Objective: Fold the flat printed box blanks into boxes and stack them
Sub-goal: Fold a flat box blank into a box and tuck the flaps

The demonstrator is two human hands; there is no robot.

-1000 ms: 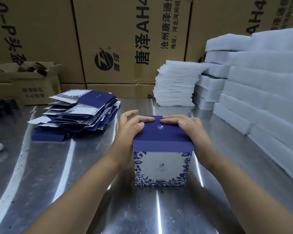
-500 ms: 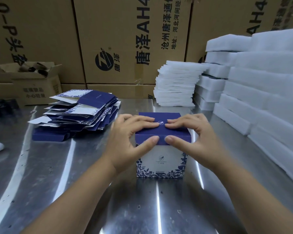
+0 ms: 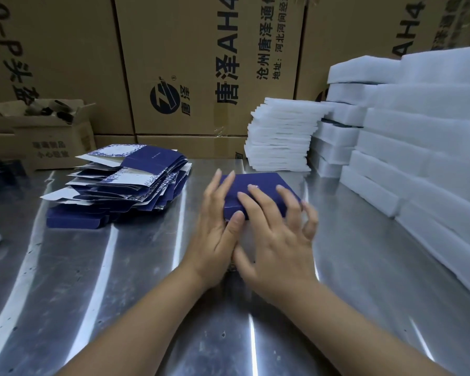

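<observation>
Presently the box (image 3: 258,191) stands on the steel table (image 3: 92,280), near the middle and just ahead of the person, with its dark blue top facing up; its front face is almost wholly hidden behind the two hands. The left hand (image 3: 217,232) lies against the box's left side, fingers straight and close together, reaching past the top's left edge, while the thumb presses on the front edge of the blue top. The right hand (image 3: 280,240) is laid over the top, fingers spread; the index and middle fingers rest flat on the blue surface, and the ring and little fingers curl off the right edge. This hand is blurred, so whether its thumb touches the box cannot be told. To the left, well apart from the box, a loose pile of flat blanks (image 3: 125,183) lies fanned on the table, blue and white print showing. Behind and to the right of the box stands a stack of thin white foam sheets (image 3: 280,137), and beside it, along the right edge, thicker foam blocks (image 3: 432,147) are stacked high. Large brown cartons (image 3: 201,63) with black lettering form the back wall. A small open carton (image 3: 52,131) sits at the back left.
</observation>
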